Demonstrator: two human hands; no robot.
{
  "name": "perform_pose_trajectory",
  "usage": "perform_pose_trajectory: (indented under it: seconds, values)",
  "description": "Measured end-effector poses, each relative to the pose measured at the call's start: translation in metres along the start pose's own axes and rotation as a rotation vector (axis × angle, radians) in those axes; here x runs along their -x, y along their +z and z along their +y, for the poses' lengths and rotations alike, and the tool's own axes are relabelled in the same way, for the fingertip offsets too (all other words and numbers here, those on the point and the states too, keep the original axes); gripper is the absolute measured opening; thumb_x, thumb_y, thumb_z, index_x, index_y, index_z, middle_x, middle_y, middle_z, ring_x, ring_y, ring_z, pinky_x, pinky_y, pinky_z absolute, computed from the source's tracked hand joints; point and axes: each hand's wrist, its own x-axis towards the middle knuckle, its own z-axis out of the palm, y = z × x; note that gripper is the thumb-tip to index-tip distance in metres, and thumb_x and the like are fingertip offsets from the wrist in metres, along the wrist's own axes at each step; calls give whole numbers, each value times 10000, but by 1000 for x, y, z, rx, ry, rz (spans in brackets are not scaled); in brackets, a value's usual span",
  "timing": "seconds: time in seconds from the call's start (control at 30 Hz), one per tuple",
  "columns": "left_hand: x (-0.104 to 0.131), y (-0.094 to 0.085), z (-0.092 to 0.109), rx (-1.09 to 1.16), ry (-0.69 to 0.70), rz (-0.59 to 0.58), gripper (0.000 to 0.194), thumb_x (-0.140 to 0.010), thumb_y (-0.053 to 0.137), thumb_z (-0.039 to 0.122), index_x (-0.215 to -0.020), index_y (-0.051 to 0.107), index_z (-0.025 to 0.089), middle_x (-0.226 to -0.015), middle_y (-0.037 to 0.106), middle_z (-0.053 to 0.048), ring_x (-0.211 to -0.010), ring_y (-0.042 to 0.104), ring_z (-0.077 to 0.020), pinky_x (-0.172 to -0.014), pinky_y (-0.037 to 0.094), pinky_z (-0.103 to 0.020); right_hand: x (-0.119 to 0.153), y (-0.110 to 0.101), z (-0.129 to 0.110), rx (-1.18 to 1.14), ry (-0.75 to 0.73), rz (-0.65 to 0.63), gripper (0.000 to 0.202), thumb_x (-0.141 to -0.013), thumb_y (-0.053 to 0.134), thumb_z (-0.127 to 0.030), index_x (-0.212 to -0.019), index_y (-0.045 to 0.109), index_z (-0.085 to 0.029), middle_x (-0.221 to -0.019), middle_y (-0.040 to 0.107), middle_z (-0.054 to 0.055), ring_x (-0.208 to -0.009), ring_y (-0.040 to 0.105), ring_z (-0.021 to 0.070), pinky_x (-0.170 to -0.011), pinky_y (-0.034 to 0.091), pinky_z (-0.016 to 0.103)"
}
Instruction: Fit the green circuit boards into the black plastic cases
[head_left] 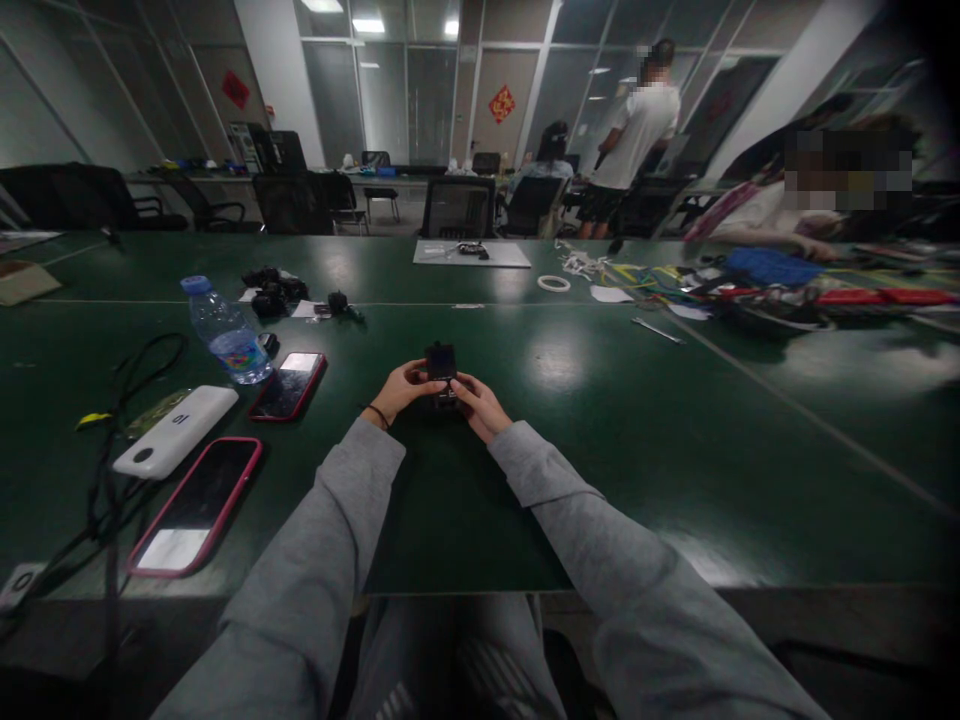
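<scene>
A small black device [441, 361] with an upright, dark, screen-like square panel stands at the middle of the green table; its exact kind I cannot make out. My left hand [402, 390] is closed around its left side, thumb across the front. From the right, my right hand [481, 404] grips the lower part, its thumb pressed near the small buttons or markings below the panel. Fingers behind the device are mostly hidden.
Left of my arms lie a red-edged phone [289, 386], a pink-cased phone [196, 508], a white power bank [177, 431], black cables [105, 490] and a leaning water bottle [229, 335]. Tangled wires [645, 280] and a wrench [658, 331] lie right. A person [780, 215] sits across.
</scene>
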Motion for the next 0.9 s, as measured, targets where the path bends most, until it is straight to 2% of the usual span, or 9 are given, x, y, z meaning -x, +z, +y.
perform_pose_trajectory:
  seconds: [0.23, 0.43, 0.77, 0.9]
  values:
    - [-2, -3, -3, 4, 0, -11, 746, -526, 911, 290, -1179, 603, 103, -842, 654, -10, -822, 621, -145, -895, 452, -355, -3, -2, 2, 25, 5, -9, 545, -632, 863, -443, -1068, 629, -214, -979, 670, 34, -925, 624, 173, -832, 482, 309]
    - [-5, -4, -8, 41, -13, -19, 762, -533, 913, 277, -1197, 584, 102, -892, 684, -43, -853, 646, -163, -911, 461, -372, -3, 0, 1, 46, -1, -16, 580, -582, 883, -378, -1068, 607, -221, -971, 667, 30, -951, 634, 193, -875, 493, 346]
    - [-3, -2, -5, 42, -11, -9, 729, -542, 907, 260, -1179, 592, 100, -859, 671, -22, -821, 638, -146, -904, 464, -366, -1, 1, 2, 94, -9, 2, 628, -577, 885, -435, -1087, 590, -217, -976, 661, 41, -948, 637, 208, -918, 483, 381]
    - [-2, 0, -4, 73, -23, -29, 771, -539, 908, 266, -1209, 566, 100, -896, 691, -44, -838, 647, -152, -897, 467, -354, 1, 4, 1, 99, -38, 32, 624, -573, 877, -457, -1078, 593, -225, -965, 660, 38, -953, 632, 210, -914, 475, 381]
